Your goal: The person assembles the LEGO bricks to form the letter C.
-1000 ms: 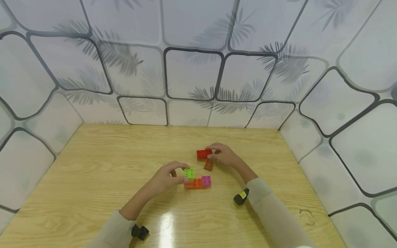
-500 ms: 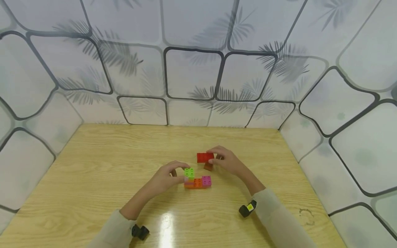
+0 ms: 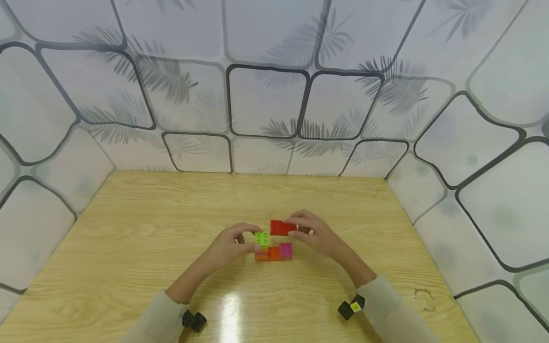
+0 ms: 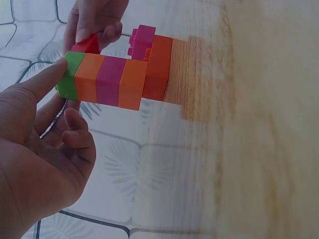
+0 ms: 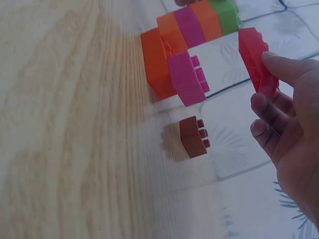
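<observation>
A small block build stands on the table: a long orange brick (image 4: 158, 67) at the bottom, a pink brick (image 3: 285, 249) on its right end, and a column of orange and magenta bricks on its left end. On top of that column sits a green brick (image 3: 262, 238), pinched between the thumb and finger of my left hand (image 3: 227, 247). My right hand (image 3: 316, 233) holds a long red brick (image 5: 255, 57) by one end, raised just behind the build. A brown brick (image 5: 193, 138) lies on the table, hidden in the head view by the red one.
The wooden table (image 3: 171, 205) is bounded behind and at the sides by patterned panels (image 3: 270, 100). Each wrist wears a black camera; the right one (image 3: 351, 307) hangs low over the tabletop.
My right hand has lifted the red brick and brought it toward me, over the brown brick, closer to the build. The left hand and the column stay in place.
</observation>
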